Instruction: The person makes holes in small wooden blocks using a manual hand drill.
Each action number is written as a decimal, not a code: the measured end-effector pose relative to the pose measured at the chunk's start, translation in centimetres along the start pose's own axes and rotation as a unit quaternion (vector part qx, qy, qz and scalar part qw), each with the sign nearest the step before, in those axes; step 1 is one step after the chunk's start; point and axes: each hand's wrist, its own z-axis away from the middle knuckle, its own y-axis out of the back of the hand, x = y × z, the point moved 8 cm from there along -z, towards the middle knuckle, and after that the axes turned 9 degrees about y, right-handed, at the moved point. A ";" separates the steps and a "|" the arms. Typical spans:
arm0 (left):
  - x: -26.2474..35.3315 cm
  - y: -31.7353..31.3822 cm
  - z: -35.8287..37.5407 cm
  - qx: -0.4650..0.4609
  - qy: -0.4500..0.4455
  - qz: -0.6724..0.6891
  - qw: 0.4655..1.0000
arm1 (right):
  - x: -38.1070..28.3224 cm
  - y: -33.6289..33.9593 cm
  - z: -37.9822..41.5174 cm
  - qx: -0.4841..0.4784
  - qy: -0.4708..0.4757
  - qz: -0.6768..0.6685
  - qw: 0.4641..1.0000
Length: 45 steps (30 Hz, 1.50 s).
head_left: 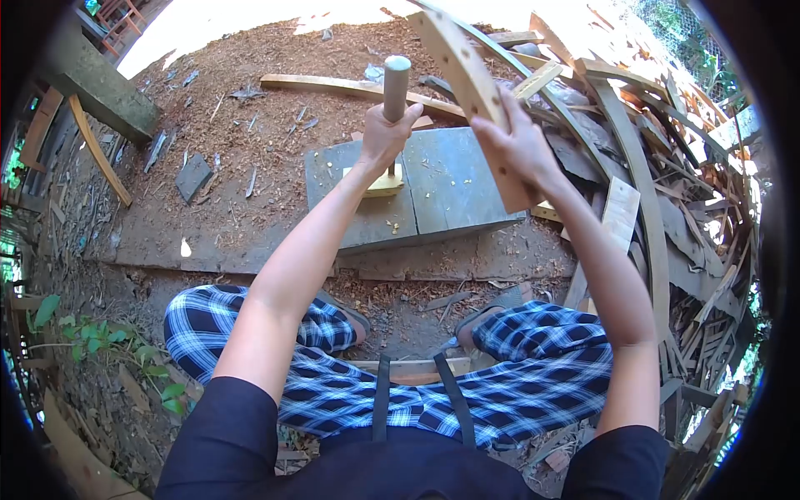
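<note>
My left hand (387,137) is wrapped round the upright handle of a chisel (397,85), whose rounded top is pale. Below my fist its dark metal shank runs down to a small yellow wooden piece (380,185); the tip cannot be made out. That piece lies on a grey slab-like block (454,183) with a seam across its top and a few yellow chips on it. My right hand (518,143) grips a thick wooden board (460,67) with a row of holes, held tilted above the block's right side, apart from the chisel.
Wood shavings (242,108) cover the ground beyond the block. A long wooden strip (325,83) lies behind it. Heaped offcuts and planks (633,167) crowd the right side. At the left stand a thick post (100,83) and a leafy plant (108,337).
</note>
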 end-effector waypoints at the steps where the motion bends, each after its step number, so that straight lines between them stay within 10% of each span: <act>1: 0.7 0.2 0.1 -0.003 -0.001 -0.002 1.000 | 2.9 -1.8 0.2 -0.017 -0.025 0.082 0.996; 7: 2.5 -0.7 0.4 -0.053 0.013 0.029 0.998 | 10.1 -10.1 3.6 -0.184 -0.131 0.178 0.958; 9: 2.3 -1.3 0.4 -0.051 0.012 0.029 0.998 | 5.0 -9.1 3.0 0.050 0.148 0.363 0.919; 16: 2.3 -1.1 0.5 -0.050 -0.004 0.068 0.996 | 0.0 -20.5 0.6 -0.160 0.189 0.105 0.963; 24: 2.5 -0.7 0.2 -0.056 0.000 0.098 0.994 | -0.3 -20.4 2.5 0.037 0.216 0.062 0.974; 36: -4.4 10.7 -0.7 0.169 0.073 0.396 0.900 | -0.5 -20.7 3.0 0.092 0.186 0.089 0.974; 39: -7.7 13.3 4.2 0.535 0.169 0.417 0.716 | -0.8 -20.4 2.8 0.134 0.138 0.093 0.977; 45: -3.5 12.7 6.2 0.562 0.102 0.357 0.739 | -2.5 -21.8 4.7 0.217 -0.039 0.102 0.970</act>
